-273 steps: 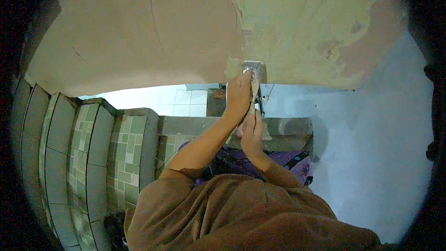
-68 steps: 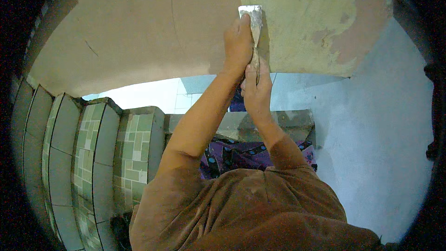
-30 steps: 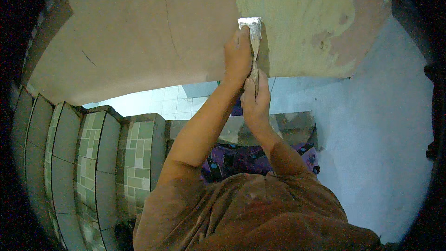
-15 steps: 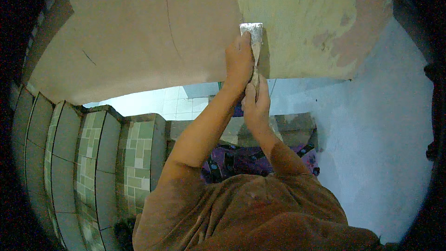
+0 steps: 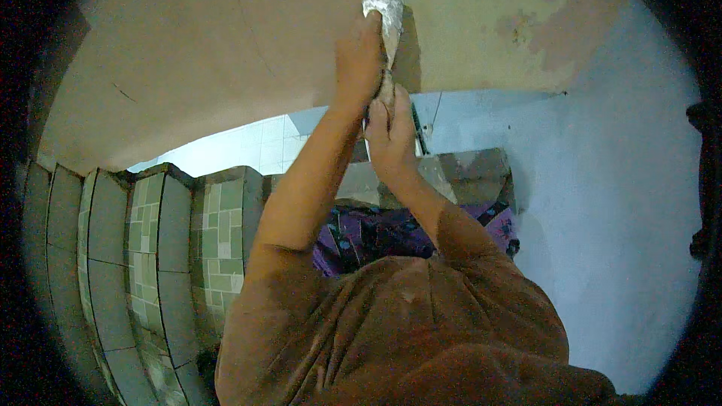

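Note:
A putty knife with a whitened metal blade lies against the plastered surface, where a pinkish area meets a yellowish, patchy coat. My left hand is closed on the knife, its thumb along the blade and the other fingers mostly hidden. Just below it, my right hand grips the pale handle, fingers wrapped along it near the surface's lower edge.
Tiled steps run along the left. A concrete ledge crosses below my hands, with purple patterned cloth under my arms. A pale bluish surface fills the right. Light tiled floor shows through the gap.
Compared with nine seconds earlier, both hands and the knife are higher on the plastered surface. In the last half second the whole view has shifted and they sit slightly higher again.

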Tool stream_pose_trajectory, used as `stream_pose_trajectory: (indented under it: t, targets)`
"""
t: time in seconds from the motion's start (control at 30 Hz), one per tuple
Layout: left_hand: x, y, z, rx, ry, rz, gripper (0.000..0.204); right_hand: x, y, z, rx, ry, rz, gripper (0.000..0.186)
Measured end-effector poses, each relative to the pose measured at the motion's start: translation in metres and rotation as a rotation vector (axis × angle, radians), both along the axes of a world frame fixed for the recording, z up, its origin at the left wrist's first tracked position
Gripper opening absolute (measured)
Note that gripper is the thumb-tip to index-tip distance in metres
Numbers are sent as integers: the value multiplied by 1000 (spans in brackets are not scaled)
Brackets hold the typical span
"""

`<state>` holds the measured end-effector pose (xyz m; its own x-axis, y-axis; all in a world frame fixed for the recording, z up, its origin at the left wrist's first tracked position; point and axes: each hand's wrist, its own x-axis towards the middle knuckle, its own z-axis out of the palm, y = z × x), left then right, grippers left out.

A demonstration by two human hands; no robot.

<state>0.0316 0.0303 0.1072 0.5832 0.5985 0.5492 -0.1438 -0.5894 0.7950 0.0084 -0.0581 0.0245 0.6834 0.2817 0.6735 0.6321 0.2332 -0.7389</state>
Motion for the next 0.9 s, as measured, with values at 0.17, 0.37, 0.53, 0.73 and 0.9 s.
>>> stream_pose_trajectory:
  t: [0.17,0.37,0.53,0.73,0.9]
  targets:
    - [-7,6,3,-12,-13,-79,42,-7,4,2,0,112,116,37]
    - [-15,12,2,-515,-171,-367,40,-16,0,16,-76,95,84,39]
    - [-30,24,1,-728,-167,-423,35,-23,0,18,-126,111,147,42]
    - [-39,20,8,-310,-138,-236,39,-11,-8,19,-44,-36,4,40]
    - [-40,28,26,-66,-194,74,41,18,-45,27,-28,166,-22,41]
